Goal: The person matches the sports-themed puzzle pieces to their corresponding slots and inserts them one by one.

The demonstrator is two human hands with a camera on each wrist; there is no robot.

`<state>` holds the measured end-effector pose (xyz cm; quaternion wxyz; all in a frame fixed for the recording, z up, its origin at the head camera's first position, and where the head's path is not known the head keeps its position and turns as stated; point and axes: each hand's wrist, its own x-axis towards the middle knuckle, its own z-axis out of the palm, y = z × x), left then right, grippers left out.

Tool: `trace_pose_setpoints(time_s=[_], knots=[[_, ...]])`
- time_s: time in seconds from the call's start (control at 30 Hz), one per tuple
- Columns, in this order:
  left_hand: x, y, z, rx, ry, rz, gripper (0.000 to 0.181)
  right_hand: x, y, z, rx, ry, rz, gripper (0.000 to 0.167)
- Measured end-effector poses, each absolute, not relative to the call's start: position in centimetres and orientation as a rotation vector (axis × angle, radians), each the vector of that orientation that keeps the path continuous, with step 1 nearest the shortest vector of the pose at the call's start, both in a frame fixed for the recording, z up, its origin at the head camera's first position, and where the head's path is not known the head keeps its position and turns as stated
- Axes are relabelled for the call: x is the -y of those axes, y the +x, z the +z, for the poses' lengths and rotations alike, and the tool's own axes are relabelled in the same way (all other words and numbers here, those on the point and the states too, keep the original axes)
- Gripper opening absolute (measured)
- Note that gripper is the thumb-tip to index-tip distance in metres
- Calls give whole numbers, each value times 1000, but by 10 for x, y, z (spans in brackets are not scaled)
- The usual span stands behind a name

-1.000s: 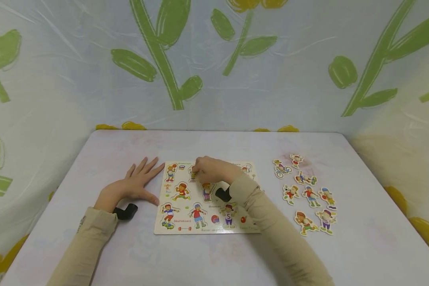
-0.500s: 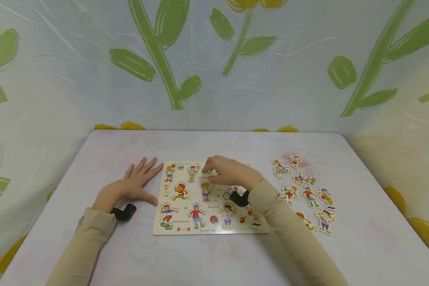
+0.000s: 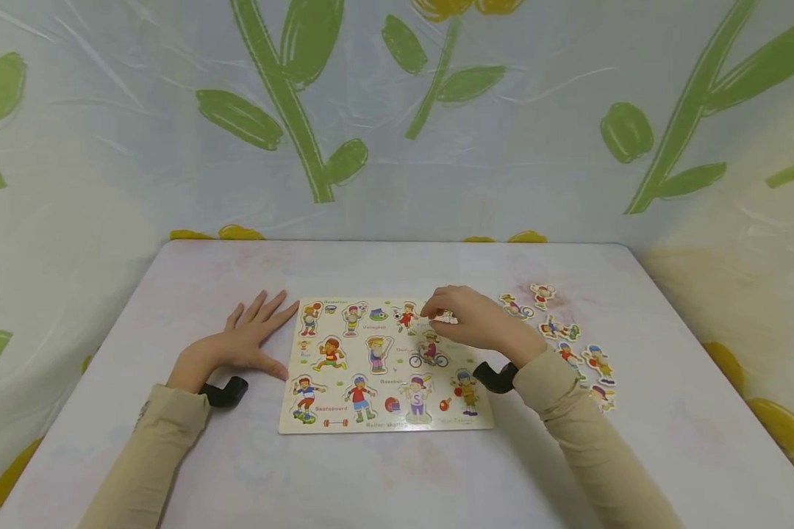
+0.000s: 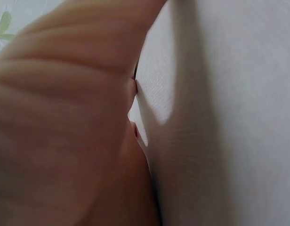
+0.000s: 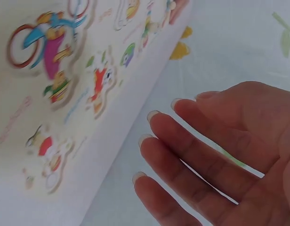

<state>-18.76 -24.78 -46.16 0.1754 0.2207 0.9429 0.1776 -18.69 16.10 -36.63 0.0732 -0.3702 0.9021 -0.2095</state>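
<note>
A wooden peg puzzle board (image 3: 334, 323) with pictures of children at sports lies flat on the table. My left hand (image 3: 241, 344) rests beside it, fingers spread, the fingertip and thumb tip at its left edge. Above the board's upper right part is my right hand (image 3: 473, 316); its fingers are loosely bent and hold nothing in the right wrist view. Knobbed pieces sit in the board's recesses: a basketball player (image 3: 309, 320), a volleyball player (image 3: 353, 322) and a golfer (image 3: 378, 355). The left wrist view shows mostly palm.
Several loose puzzle pieces lie right of the board, among them a tennis player (image 3: 542, 295), a cyclist (image 3: 516, 306) and a blue-capped child (image 3: 598, 363). My right forearm hides some. A patterned sheet (image 3: 437, 198) hangs behind the table (image 3: 384, 485).
My right hand has left the volleyball player piece and moved right across the board, its fingers loosening. My left hand has stayed by the left edge.
</note>
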Motion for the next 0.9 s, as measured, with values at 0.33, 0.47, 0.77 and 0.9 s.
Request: trace_pose_setpoints(time_s=[0.33,0.47,0.77,0.9], knots=[[249,-187,-463,-2680,658,542,127,-207,-171,-370,-2870,-903,-822,13],[250,-186,-465,-2683,685,591,126,-226,-162,-370,-2959,-775,-921,10],[249,-184,-466,-2705,693,631,125,-268,-146,-389,-3058,-425,-1107,12],[251,-185,-468,-2712,701,657,125,-282,-141,-397,-3027,-293,-1120,17]])
